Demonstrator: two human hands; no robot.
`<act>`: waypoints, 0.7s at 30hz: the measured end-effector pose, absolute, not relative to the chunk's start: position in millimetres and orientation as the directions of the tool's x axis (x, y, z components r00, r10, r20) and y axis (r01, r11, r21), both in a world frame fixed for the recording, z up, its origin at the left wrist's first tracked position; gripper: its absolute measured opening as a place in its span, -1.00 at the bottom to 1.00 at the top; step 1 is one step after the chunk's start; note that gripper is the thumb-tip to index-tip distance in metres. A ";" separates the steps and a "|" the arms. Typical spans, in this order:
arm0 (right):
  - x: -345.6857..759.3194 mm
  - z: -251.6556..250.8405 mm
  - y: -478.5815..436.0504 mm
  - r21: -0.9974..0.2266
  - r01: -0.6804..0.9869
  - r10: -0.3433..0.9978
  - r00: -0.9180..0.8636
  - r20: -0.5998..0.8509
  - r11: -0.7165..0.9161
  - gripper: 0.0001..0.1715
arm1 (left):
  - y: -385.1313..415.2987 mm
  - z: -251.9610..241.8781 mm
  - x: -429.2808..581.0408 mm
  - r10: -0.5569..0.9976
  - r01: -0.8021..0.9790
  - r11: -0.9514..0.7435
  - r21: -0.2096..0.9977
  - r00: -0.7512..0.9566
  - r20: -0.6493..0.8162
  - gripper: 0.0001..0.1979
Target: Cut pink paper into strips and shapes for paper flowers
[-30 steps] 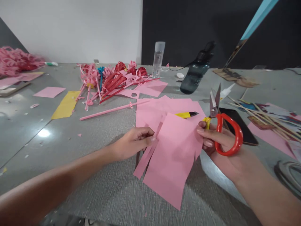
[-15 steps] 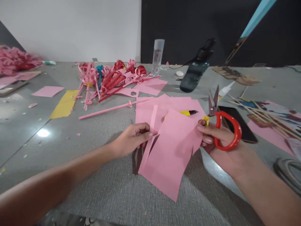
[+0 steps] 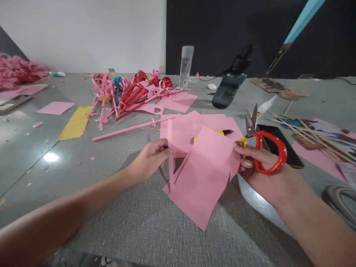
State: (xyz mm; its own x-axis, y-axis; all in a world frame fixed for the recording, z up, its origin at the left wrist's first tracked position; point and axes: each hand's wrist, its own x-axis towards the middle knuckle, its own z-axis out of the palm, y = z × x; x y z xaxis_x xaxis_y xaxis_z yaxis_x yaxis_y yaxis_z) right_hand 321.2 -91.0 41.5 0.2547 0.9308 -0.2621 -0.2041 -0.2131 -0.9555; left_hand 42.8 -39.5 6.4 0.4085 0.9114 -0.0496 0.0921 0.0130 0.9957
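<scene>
My left hand (image 3: 154,157) pinches a narrow pink paper strip (image 3: 170,167) between thumb and fingers. The strip's lower end overlaps the left corner of a larger pink paper sheet (image 3: 204,174); whether it is still joined there I cannot tell. By its upper right edge, my right hand (image 3: 258,163) grips that sheet, which has a short slit on its right side. Red-handled scissors (image 3: 269,152) hang on the same hand, blades pointing up and slightly parted. Behind the sheet lie more pink paper (image 3: 178,137) and a yellow-and-black cutter (image 3: 228,132), partly covered.
A rolled pink paper stick (image 3: 122,133) lies left of the papers. Farther back are pink and red paper pieces (image 3: 133,96), a clear bottle (image 3: 185,68) and a dark bottle (image 3: 229,87). To the right are a phone (image 3: 278,142), thin sticks (image 3: 314,137) and a tape roll (image 3: 340,204).
My left hand has moved left with the strip, opening a wider gap from the sheet. The sheet's lower end has risen slightly. My right hand stays nearly in place.
</scene>
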 end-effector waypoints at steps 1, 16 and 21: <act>321.1 41.6 -91.0 -0.936 -0.263 0.921 0.248 -0.300 -0.234 -0.75 | -36.4 5.8 41.8 0.925 0.076 0.006 0.997 0.379 -0.035 -0.88; 313.6 45.5 -89.8 -0.832 -0.450 0.853 0.241 -0.463 -0.324 -0.58 | 18.2 8.0 -8.8 0.903 0.861 -0.416 0.292 0.353 0.245 -0.71; 316.2 40.9 -90.2 -0.826 -0.467 0.870 0.206 -0.448 -0.315 -0.57 | 27.6 6.0 -17.2 0.900 0.888 -0.402 0.225 0.337 0.277 -0.73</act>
